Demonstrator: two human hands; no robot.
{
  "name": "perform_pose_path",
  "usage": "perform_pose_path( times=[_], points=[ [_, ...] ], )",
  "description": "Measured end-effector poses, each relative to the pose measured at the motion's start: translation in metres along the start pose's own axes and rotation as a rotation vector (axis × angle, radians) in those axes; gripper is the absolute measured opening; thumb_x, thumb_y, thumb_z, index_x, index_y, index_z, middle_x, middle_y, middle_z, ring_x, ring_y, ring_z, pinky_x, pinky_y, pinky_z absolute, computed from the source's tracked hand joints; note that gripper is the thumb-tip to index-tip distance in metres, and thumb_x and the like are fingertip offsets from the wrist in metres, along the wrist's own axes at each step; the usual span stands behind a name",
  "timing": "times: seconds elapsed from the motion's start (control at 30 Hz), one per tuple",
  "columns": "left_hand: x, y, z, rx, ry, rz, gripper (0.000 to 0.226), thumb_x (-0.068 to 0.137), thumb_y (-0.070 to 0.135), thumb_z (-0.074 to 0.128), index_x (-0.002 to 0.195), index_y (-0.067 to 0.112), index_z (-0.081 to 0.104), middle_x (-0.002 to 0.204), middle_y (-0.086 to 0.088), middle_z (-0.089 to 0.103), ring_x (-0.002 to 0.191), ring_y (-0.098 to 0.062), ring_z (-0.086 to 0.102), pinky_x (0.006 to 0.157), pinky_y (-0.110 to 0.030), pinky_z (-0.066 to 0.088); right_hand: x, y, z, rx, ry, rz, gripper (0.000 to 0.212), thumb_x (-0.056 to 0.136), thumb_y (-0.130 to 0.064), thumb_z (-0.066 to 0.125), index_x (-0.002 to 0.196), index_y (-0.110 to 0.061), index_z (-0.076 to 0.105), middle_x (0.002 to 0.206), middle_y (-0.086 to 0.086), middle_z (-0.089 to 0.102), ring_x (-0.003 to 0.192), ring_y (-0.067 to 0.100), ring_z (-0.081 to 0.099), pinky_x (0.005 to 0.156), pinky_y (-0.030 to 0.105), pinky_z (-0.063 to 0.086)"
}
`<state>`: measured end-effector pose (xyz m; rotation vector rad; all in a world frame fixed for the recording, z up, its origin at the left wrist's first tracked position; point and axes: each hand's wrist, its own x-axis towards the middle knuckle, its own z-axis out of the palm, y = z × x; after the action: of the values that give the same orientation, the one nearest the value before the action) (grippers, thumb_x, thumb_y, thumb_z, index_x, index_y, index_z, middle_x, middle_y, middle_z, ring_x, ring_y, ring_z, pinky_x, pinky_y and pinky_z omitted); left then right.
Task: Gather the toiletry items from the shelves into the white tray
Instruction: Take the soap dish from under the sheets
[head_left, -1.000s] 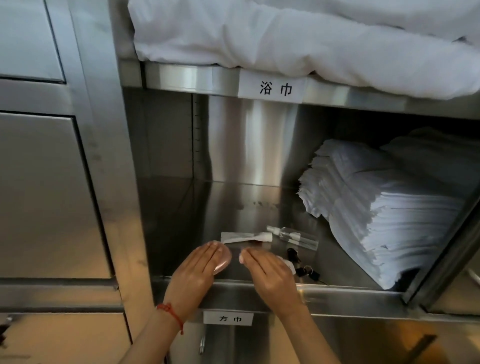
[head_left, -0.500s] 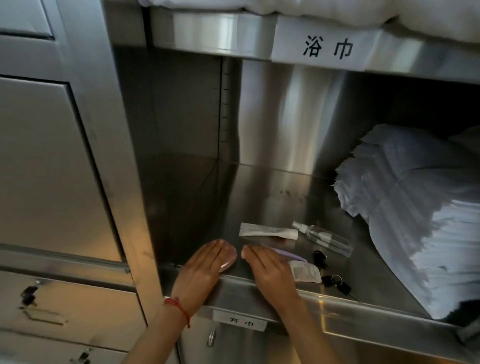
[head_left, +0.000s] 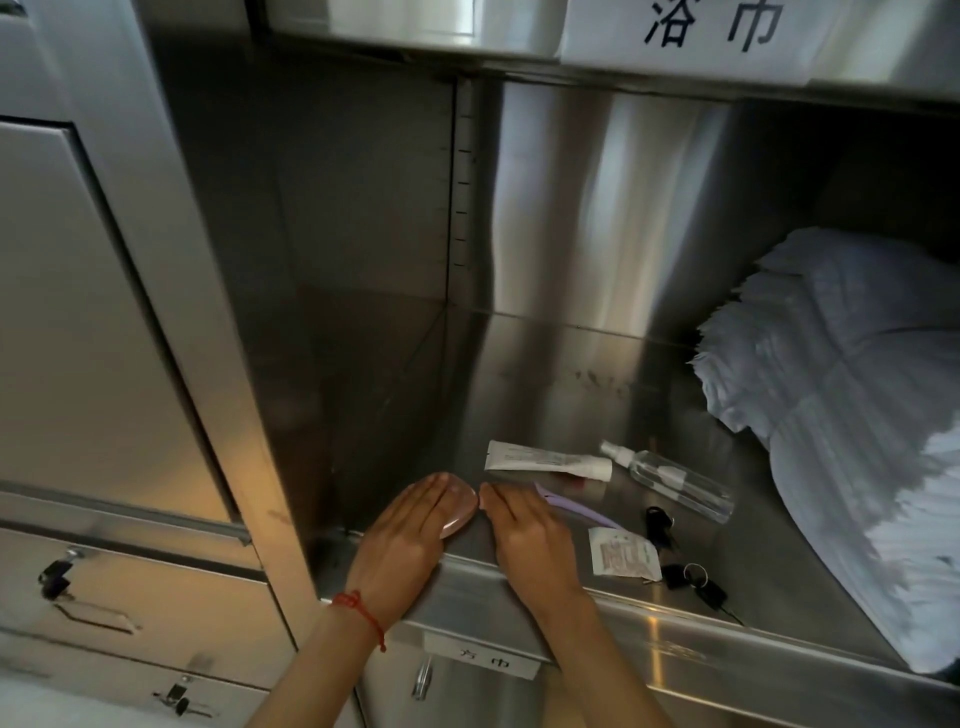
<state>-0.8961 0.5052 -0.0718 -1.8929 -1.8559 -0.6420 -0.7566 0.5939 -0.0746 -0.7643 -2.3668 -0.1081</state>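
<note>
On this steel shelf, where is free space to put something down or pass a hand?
Free: the shelf floor left of and behind the white tube, to the back wall. Crowded: the front, where both hands lie flat, left hand, right hand, plus spray bottle, sachet, keys; folded towels fill the right.

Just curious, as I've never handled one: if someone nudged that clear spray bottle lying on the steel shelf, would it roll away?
Probably. The spray bottle lies on its side, looks round, and the steel shelf looks smooth. It seems clear and empty-looking, so likely light. Its narrower nozzle end may make it curve rather than roll straight.
</note>
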Motion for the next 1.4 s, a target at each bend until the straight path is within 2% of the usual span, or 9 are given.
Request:
perform_pose_path(
  times=[0.37,0.43,0.47,0.53,0.57,0.63,1.03,1.17,1.4],
  points=[
    [0.001,0.004,0.006,-0.049,-0.039,-0.044,0.074,0.043,0.016,0.094,0.110,0.000,0.067,0.112,-0.017,0.067,0.100,-0.028,0.066,0.083,-0.046,0.049,0.003,-0.004,0.004,-0.014,-0.012,0.056,0.056,0.034,-0.004,0.091,0.087,-0.008,0.076,0.087,0.007,0.074,0.076,0.017,0.071,0.068,0.025,0.057],
    [0.001,0.004,0.006,-0.059,-0.057,-0.046,0.073,0.044,0.020,0.094,0.110,0.000,0.067,0.111,-0.017,0.067,0.099,-0.028,0.067,0.084,-0.043,0.050,0.002,-0.004,0.005,-0.012,-0.016,0.061,0.058,0.032,-0.002,0.091,0.088,-0.008,0.076,0.089,0.007,0.074,0.079,0.017,0.071,0.070,0.026,0.057],
    [0.002,0.005,0.006,-0.067,-0.068,-0.059,0.073,0.045,0.021,0.094,0.109,-0.001,0.067,0.110,-0.017,0.068,0.098,-0.028,0.067,0.090,-0.035,0.048,0.001,-0.004,0.005,-0.011,-0.016,0.062,0.058,0.032,-0.001,0.090,0.088,-0.008,0.076,0.089,0.007,0.074,0.080,0.018,0.071,0.071,0.026,0.057],
    [0.003,0.005,0.005,-0.083,-0.084,-0.101,0.072,0.047,0.021,0.093,0.109,-0.002,0.066,0.110,-0.017,0.068,0.097,-0.029,0.067,0.108,-0.015,0.021,0.000,-0.004,0.005,-0.010,-0.012,0.059,0.058,0.032,0.001,0.089,0.088,-0.006,0.076,0.090,0.008,0.074,0.081,0.019,0.072,0.072,0.028,0.057],
    [0.004,0.005,0.004,-0.089,-0.091,-0.110,0.072,0.047,0.020,0.093,0.110,-0.002,0.066,0.110,-0.018,0.068,0.098,-0.030,0.067,0.110,-0.012,0.002,-0.001,-0.004,0.006,-0.009,-0.009,0.059,0.058,0.033,0.001,0.089,0.089,-0.006,0.075,0.090,0.009,0.074,0.082,0.019,0.071,0.073,0.028,0.057],
    [0.005,0.005,0.003,-0.082,-0.124,-0.105,0.071,0.048,0.021,0.093,0.109,-0.002,0.066,0.110,-0.018,0.067,0.099,-0.030,0.067,0.109,-0.014,-0.011,-0.001,-0.004,0.007,-0.006,0.002,0.061,0.057,0.034,0.003,0.088,0.089,-0.005,0.075,0.091,0.010,0.073,0.083,0.020,0.071,0.075,0.030,0.056],
    [0.005,0.006,0.001,-0.083,-0.199,-0.083,0.067,0.053,0.023,0.090,0.110,-0.002,0.066,0.111,-0.017,0.067,0.100,-0.029,0.066,0.110,-0.016,-0.011,-0.005,-0.004,0.009,0.005,0.019,0.084,0.055,0.041,0.005,0.089,0.093,-0.003,0.074,0.097,0.013,0.072,0.089,0.023,0.071,0.079,0.034,0.055],
    [0.005,0.005,0.000,-0.092,-0.166,-0.058,0.046,0.079,0.030,0.061,0.112,-0.001,0.065,0.112,-0.017,0.067,0.102,-0.029,0.066,0.112,-0.020,-0.008,-0.005,-0.004,0.008,0.005,0.030,0.079,0.054,0.043,0.006,0.088,0.095,-0.002,0.074,0.098,0.014,0.072,0.090,0.024,0.070,0.079,0.037,0.056],
    [0.003,0.004,0.002,-0.097,-0.166,-0.054,0.054,0.086,0.039,0.038,0.111,0.001,0.066,0.113,-0.016,0.067,0.103,-0.028,0.065,0.114,-0.025,0.000,-0.007,-0.004,0.008,0.007,0.040,0.056,0.052,0.047,0.006,0.087,0.096,-0.003,0.074,0.101,0.013,0.072,0.093,0.023,0.070,0.083,0.037,0.055]
  ],
)
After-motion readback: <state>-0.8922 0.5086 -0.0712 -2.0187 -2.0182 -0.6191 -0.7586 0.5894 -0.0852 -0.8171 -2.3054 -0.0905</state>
